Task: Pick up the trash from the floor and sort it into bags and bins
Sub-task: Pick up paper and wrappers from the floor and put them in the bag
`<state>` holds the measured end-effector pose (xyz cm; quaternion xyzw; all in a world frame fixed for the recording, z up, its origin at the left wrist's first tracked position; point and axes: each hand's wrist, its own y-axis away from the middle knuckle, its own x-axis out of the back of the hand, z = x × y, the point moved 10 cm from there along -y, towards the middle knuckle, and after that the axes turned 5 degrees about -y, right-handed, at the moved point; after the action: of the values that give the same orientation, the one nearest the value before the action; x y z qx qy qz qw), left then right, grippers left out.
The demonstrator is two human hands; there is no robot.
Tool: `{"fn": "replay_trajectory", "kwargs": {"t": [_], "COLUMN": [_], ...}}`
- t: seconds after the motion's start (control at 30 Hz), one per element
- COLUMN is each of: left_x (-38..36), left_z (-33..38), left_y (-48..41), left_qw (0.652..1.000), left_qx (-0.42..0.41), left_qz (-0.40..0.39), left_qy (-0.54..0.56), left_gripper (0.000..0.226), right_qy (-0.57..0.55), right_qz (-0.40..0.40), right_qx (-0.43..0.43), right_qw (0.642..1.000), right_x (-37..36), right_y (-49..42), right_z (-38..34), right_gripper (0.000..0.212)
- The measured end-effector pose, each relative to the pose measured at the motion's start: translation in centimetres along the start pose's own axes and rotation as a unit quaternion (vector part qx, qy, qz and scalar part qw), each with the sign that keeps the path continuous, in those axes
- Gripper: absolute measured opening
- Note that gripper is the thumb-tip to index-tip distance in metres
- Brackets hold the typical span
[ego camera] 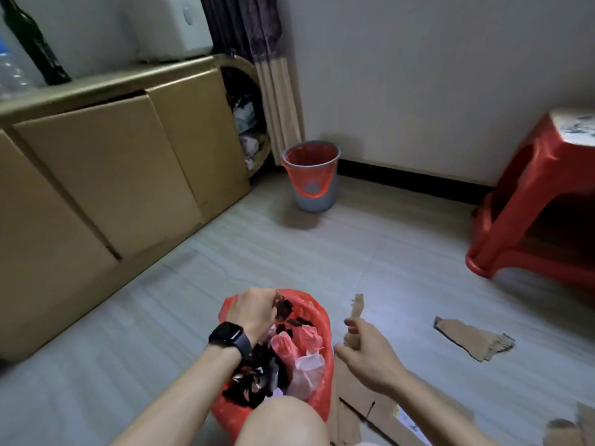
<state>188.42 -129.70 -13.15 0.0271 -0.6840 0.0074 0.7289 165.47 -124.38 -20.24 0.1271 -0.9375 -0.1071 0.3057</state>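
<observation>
Trash fills the red plastic bag point(323, 320) at 6 o'clock, thin and crinkled, its mouth gaping wide on the floor point(322, 252). Inside lie dark crumpled wrappers, pink and white scrunched film, and some shiny foil at the near side. The left hand point(254, 312), with a black watch point(230, 338) on its wrist, hangs over the far rim of the bag, fingertips pinching a dark scrap point(285, 309) above the opening. The right hand point(370, 358) is just beside the bag at 5 o'clock, fingers loosely spread and gripping nothing; a ragged cardboard strip point(356, 305) shows past its fingertips, and I cannot tell whether they touch.

A torn cardboard piece point(473, 341) with a frayed corrugated edge lies flat at 4 o'clock, well apart from the bag. A larger flat cardboard sheet point(363, 403) lies under the right forearm.

Pale smooth tile stretches open from the bag to 12 o'clock, where a round grey bin point(314, 197) with a red liner point(309, 162) stands near the wall; its contents are hidden. Large cardboard boxes point(106, 175) wall off the 9 o'clock side, a woven basket point(254, 78) holding paper scraps behind them. A glossy red plastic stool point(528, 201) stands at 3 o'clock.
</observation>
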Motion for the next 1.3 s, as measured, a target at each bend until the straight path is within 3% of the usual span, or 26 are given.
{"fn": "replay_trajectory", "kwargs": {"t": [0.07, 0.17, 0.27, 0.4, 0.53, 0.8, 0.9, 1.03, 1.1, 1.17, 1.3], "left_x": [-3.1, -7.7, -10.8, -14.0, -16.5, -16.1, -12.5, -6.3, -6.1, -8.1, -12.6], "left_z": [1.8, 3.0, 2.8, 1.1, -0.9, -0.5, -0.4, -1.1, -2.6, -3.3, -4.3], "left_y": [-0.5, -1.3, -2.6, -3.5, -3.2, -2.4, -1.3, 2.8, 5.5, 7.7, 10.8], "left_qw": [0.993, 0.979, 0.974, 0.972, 0.967, 0.965, 0.982, 0.984, 0.984, 0.99, 0.989], "left_qx": [-0.05, -0.077, -0.075, -0.057, -0.04, -0.078, -0.108, -0.164, -0.148, -0.13, -0.085], "left_qz": [-0.03, -0.084, -0.119, -0.166, -0.187, -0.193, -0.125, 0.07, 0.091, 0.034, -0.12], "left_qy": [-0.102, -0.171, -0.175, -0.159, -0.169, -0.158, -0.094, -0.001, 0.04, 0.051, -0.014], "left_gripper": [0.028, 0.027, 0.029, 0.032, 0.032, 0.037, 0.053, 0.045, 0.045, 0.052, 0.07], "right_qy": [-0.006, -0.002, 0.006, 0.073, 0.073, 0.047, 0.027, -0.008, -0.024, -0.036, -0.157], "right_qz": [-0.015, -0.015, -0.014, -0.013, -0.017, -0.02, -0.022, -0.009, -0.009, -0.016, -0.018], "right_qx": [-0.005, 0.021, 0.051, 0.071, 0.098, 0.037, 0.022, -0.012, -0.045, -0.079, -0.131], "right_qw": [1.0, 1.0, 0.999, 0.995, 0.992, 0.998, 0.999, 1.0, 0.999, 0.996, 0.979], "right_x": [-2.1, -4.3, -5.4, -6.2, -7.2, -8.5, -8.4, -7.7, -7.8, -8.2, -9.2], "right_y": [-0.4, -1.2, -2.0, -2.6, -2.3, -1.9, -0.9, 0.6, 1.6, 2.5, 3.9], "right_z": [0.3, 0.1, -0.3, 0.0, 0.3, 1.4, 1.1, 1.2, 1.6, 2.3, 1.8], "right_gripper": [0.069, 0.062, 0.051, 0.061, 0.07, 0.071, 0.07, 0.074, 0.078, 0.073, 0.032]}}
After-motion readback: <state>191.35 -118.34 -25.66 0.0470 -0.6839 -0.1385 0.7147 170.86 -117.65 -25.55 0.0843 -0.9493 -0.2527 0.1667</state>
